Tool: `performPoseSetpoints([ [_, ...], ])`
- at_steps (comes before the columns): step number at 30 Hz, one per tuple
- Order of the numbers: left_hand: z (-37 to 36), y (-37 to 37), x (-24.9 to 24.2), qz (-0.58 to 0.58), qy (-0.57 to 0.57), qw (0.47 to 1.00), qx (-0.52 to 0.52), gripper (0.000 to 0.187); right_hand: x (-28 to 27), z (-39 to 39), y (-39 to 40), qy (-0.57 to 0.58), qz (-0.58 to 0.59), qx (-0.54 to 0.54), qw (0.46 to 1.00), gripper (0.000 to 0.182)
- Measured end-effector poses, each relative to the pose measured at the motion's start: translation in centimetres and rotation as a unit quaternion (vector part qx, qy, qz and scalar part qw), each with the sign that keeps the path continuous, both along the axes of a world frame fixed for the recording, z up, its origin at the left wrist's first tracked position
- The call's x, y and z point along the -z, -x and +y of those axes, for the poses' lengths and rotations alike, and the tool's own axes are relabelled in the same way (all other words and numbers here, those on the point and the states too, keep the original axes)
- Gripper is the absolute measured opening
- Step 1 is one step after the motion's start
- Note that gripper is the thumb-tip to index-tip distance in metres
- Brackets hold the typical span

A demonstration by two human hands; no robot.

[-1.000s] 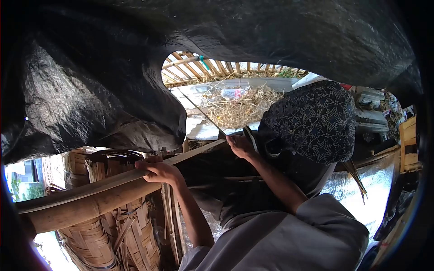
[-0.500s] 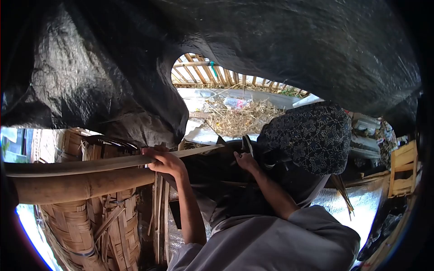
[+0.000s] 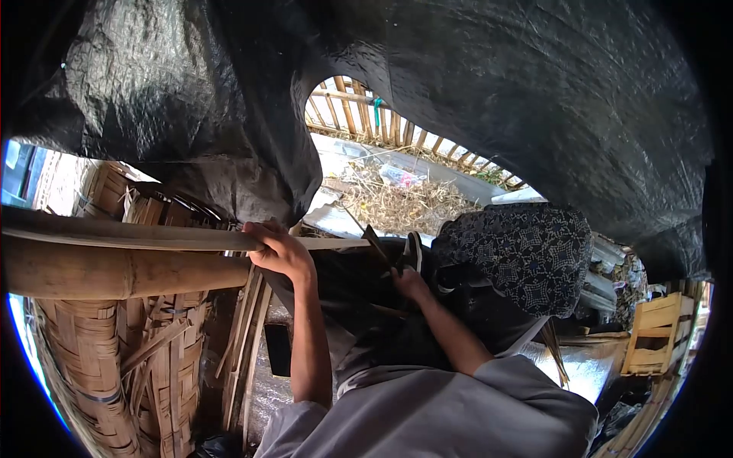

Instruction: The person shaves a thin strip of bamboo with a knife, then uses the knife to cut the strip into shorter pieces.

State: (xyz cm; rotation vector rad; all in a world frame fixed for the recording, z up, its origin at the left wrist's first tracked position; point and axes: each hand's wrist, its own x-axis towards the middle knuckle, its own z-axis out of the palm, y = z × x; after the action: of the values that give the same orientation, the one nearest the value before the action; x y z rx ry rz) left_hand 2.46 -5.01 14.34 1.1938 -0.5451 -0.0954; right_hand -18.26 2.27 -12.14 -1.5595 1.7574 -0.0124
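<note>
My left hand (image 3: 279,249) is closed around a long thin bamboo strip (image 3: 153,238) that runs level from the left edge towards the middle. Just under the strip lies a thick bamboo pole (image 3: 114,271). My right hand (image 3: 410,283) sits lower and to the right, near the strip's right end, gripping what looks like a knife whose dark blade (image 3: 375,243) points up at the strip. A dark patterned cloth (image 3: 527,252) covers my raised knee right beside that hand. Grey sleeves fill the bottom of the view.
A black tarp (image 3: 496,91) hangs low overhead. Woven bamboo baskets and loose slats (image 3: 99,359) stand at the lower left. A flat dark object (image 3: 279,348) leans by my left forearm. Straw (image 3: 397,202) and a fence lie beyond; a wooden crate (image 3: 657,336) is at right.
The strip and pole have swung from tilted to level in view. My right hand has dropped away from the strip's end towards my lap. My left hand keeps its grip.
</note>
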Motion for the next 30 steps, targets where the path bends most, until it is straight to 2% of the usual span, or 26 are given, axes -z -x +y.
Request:
performPoseSetpoints([
  [1, -0.1, 0.0, 0.1, -0.002, -0.002, 1.0, -0.005, 0.042, -1.4, -0.4, 0.2, 0.003, -0.001, -0.001, 1.0, 0.064],
  [3, -0.4, -0.5, 0.3, -0.012, 0.004, 1.0, -0.007, 0.045, -4.2, -1.3, 0.5, -0.085, -0.029, 0.042, 0.995, 0.068],
  [4, -0.1, -0.7, 0.5, -0.009, 0.0, 1.0, -0.012, 0.045, -4.0, -1.4, 0.6, -0.088, -0.026, 0.038, 0.995, 0.068],
  [7, -0.4, -0.7, 0.0, -0.025, -0.002, 1.0, -0.018, 0.044, -2.8, -2.1, 0.5, -0.052, -0.028, 0.02, 0.998, 0.068],
  [10, -0.5, -1.4, 0.5, 0.02, 0.011, 1.0, -0.004, 0.044, -2.9, -1.9, -0.3, -0.014, -0.053, 0.072, 0.996, 0.063],
  [12, -0.1, -1.4, 0.2, 0.01, -0.011, 1.0, -0.013, 0.043, -3.7, -2.5, -0.6, -0.058, -0.168, 0.095, 0.979, 0.058],
  [13, 0.0, -1.5, 0.0, -0.003, -0.033, 0.999, -0.018, 0.042, -4.7, -3.0, -0.9, -0.059, -0.167, 0.094, 0.98, 0.058],
  [15, -0.2, -1.9, 0.5, 0.003, -0.023, 1.0, -0.021, 0.042, -6.0, -3.6, -1.6, 0.063, -0.184, 0.054, 0.979, 0.055],
  [16, -0.2, -2.0, 0.6, 0.01, -0.012, 1.0, -0.022, 0.042, -5.4, -3.5, -1.7, 0.06, -0.183, 0.054, 0.98, 0.055],
  [18, -0.2, -2.2, 0.7, 0.015, -0.015, 1.0, -0.02, 0.042, -4.1, -3.3, -1.9, 0.167, -0.224, 0.035, 0.96, 0.055],
  [19, -0.3, -2.2, 0.7, 0.019, -0.013, 1.0, -0.016, 0.042, -4.0, -3.0, -1.9, 0.166, -0.222, 0.035, 0.96, 0.055],
  [21, -0.4, -2.0, 0.6, 0.025, -0.013, 1.0, -0.014, 0.042, -3.8, -1.5, -1.5, 0.077, -0.182, 0.075, 0.977, 0.055],
  [22, -0.4, -1.9, 0.5, 0.028, -0.011, 0.999, -0.011, 0.042, -2.7, -0.7, -1.1, 0.077, -0.181, 0.079, 0.977, 0.055],
  [24, -0.5, -1.6, 0.8, 0.019, 0.001, 1.0, -0.009, 0.043, -1.7, -0.5, -0.4, -0.04, -0.056, 0.12, 0.99, 0.058],
  [27, -0.3, -1.7, 0.9, 0.01, -0.003, 1.0, -0.021, 0.043, -2.4, -1.5, 0.9, -0.088, -0.048, 0.09, 0.991, 0.061],
  [30, -0.1, -1.4, 0.5, 0.026, -0.015, 0.999, -0.021, 0.043, -3.3, -1.9, 0.8, -0.076, -0.039, 0.086, 0.993, 0.062],
])
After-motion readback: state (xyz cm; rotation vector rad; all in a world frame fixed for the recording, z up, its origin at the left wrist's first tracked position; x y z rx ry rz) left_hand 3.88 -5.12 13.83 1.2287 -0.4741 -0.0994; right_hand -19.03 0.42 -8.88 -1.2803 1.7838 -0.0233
